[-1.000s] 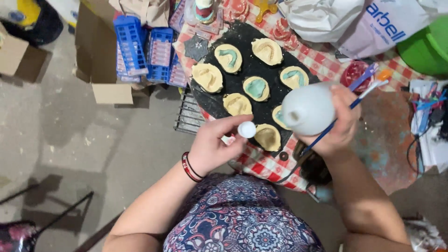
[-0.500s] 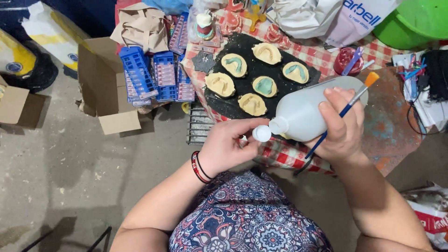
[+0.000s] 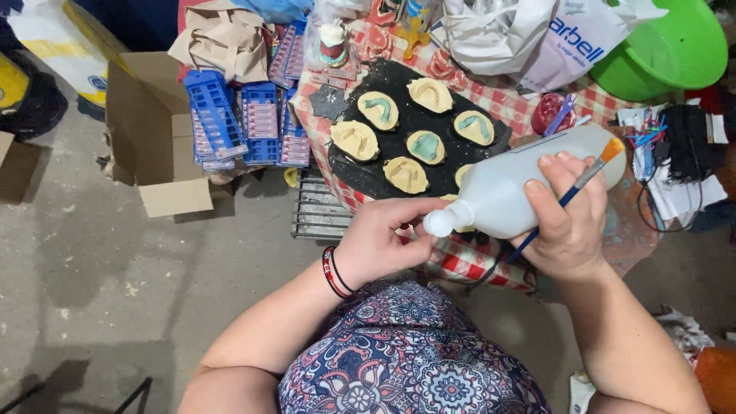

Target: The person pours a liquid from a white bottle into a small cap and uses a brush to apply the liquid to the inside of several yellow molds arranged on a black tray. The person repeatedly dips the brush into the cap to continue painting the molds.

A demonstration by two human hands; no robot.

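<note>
We are gripping the white bottle [image 3: 529, 180] and a paintbrush [image 3: 571, 192] in our right hand [image 3: 567, 226], its long axis lying sideways, cap [image 3: 438, 223] pointing left into our left hand's [image 3: 379, 241] pinching fingertips [image 3: 418, 230].

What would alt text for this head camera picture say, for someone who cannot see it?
Seen from above, a person's right hand holds a white plastic bottle on its side along with a thin paintbrush, while the left hand pinches the bottle's cap. Behind lies a black tray of yellowish dental moulds on a red checked cloth.
</note>
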